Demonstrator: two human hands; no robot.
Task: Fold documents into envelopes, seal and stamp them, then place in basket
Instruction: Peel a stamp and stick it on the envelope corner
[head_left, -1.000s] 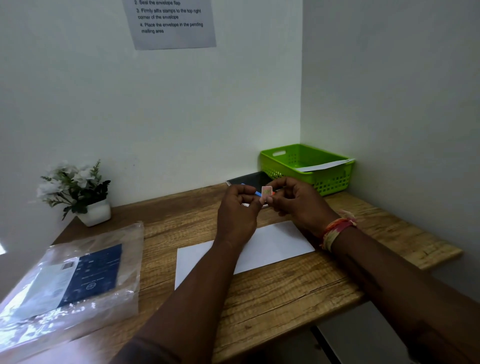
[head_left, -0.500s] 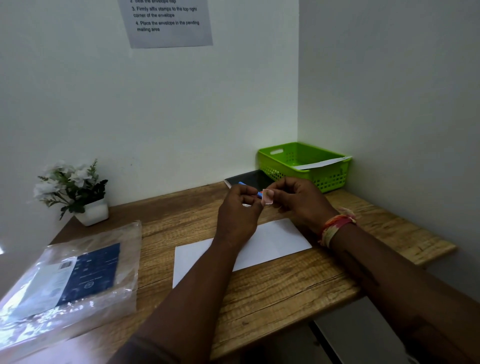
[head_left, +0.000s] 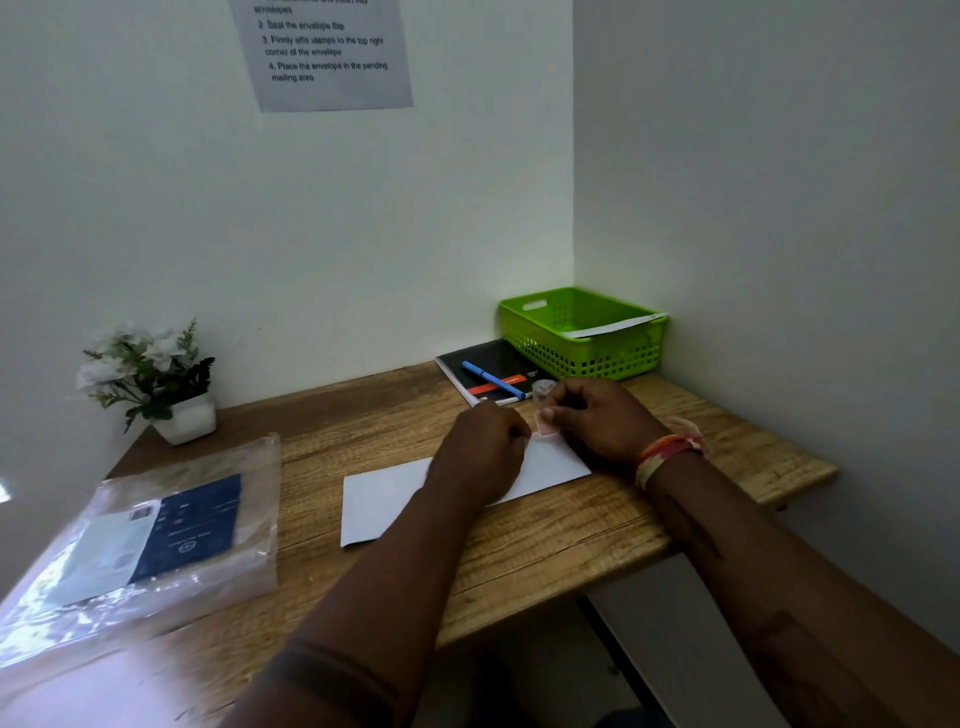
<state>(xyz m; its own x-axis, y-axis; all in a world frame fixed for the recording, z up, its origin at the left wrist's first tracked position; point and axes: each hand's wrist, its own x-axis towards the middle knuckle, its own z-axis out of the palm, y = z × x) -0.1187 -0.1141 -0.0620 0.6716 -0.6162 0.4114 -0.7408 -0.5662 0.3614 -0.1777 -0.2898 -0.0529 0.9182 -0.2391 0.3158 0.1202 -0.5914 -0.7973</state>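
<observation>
Nearest to me on the left, I note a clear plastic packet (head_left: 140, 540) with a dark blue printed sheet inside, lying flat on the wooden surface (head_left: 545, 551). At centre, a white envelope (head_left: 384, 499) lies flat on the surface, its long side running left to right. My left hand (head_left: 480, 457) rests over the envelope's far right part with its fingers curled; whether they grip anything I cannot tell from this angle. Just right of it, my right hand (head_left: 602, 421) pinches a small pinkish stamp (head_left: 544, 427) between thumb and forefinger, held at the envelope's far right corner; I cannot tell whether the stamp touches the paper. A band of coloured threads (head_left: 667, 452) circles the right wrist. Beyond the hands lies a black notebook (head_left: 488, 366) with a blue pen (head_left: 491, 379) on its cover. Far left stands a white pot of pale flowers (head_left: 150, 379). In the far right corner sits the green basket (head_left: 582, 332), with a white envelope edge (head_left: 618, 326) resting across its rim. A printed instruction sheet (head_left: 327, 52) hangs on the far wall.
</observation>
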